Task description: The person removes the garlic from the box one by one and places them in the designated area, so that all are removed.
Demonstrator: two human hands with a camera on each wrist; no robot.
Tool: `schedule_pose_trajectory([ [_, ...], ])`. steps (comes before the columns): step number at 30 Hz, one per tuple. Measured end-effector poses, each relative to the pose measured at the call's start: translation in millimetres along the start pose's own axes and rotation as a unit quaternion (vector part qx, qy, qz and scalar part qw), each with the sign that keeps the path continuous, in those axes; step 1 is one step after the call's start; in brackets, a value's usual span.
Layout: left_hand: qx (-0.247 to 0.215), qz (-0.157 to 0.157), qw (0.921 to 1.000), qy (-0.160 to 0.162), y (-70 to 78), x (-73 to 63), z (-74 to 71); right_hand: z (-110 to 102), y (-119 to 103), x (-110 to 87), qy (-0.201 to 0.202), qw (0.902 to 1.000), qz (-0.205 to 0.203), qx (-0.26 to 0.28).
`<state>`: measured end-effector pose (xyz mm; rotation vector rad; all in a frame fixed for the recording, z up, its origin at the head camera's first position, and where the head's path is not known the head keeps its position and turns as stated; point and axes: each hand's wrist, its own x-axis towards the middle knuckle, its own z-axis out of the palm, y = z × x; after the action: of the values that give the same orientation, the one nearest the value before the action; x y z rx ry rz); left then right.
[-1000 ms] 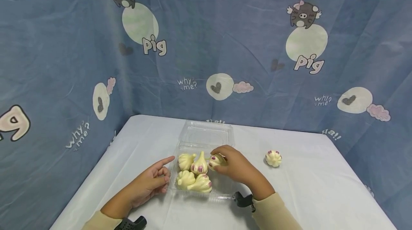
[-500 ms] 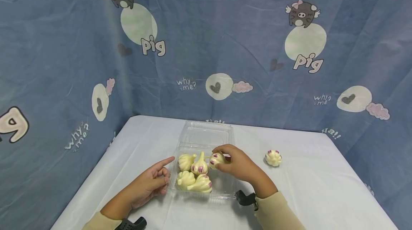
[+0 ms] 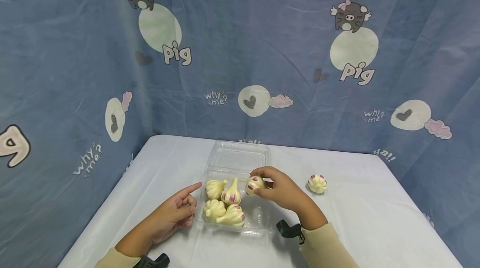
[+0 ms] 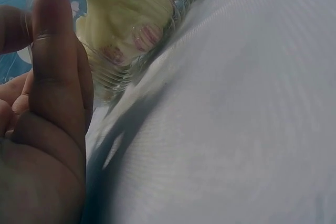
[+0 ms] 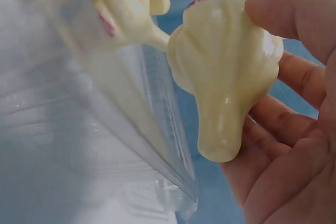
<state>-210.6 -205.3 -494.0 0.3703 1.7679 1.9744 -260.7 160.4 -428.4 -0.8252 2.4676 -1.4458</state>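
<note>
Slightly rightward since the earlier frame: glossy cream, purple-marked garlic bulb (image 3: pixel 253 184), pinched by the right grip (image 3: pixel 280 189).
It's over the open clear plastic box (image 3: pixel 259 214), lower centre, right of four similar bulbs (image 3: pixel 231 196); left grip (image 3: pixel 170 217), index finger (image 3: pixel 189 189) straight, at the box's left edge.

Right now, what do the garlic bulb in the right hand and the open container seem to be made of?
Garlic bulb: probably molded plastic or coated foam, glossy; sharp highlights and a smooth, blunt stem suggest an imitation.
Open container: likely thin plastic, clear and shiny; its walls are see-through, with ribbing and glints.
</note>
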Motion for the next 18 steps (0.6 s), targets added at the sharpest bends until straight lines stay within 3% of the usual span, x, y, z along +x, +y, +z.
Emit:
schedule_pose_trajectory([
  [18, 0.004, -0.004, 1.0, 0.003, 0.8, 0.6, 0.7, -15, 4, -4.5, 0.043, 0.9989, 0.011, -0.014],
])
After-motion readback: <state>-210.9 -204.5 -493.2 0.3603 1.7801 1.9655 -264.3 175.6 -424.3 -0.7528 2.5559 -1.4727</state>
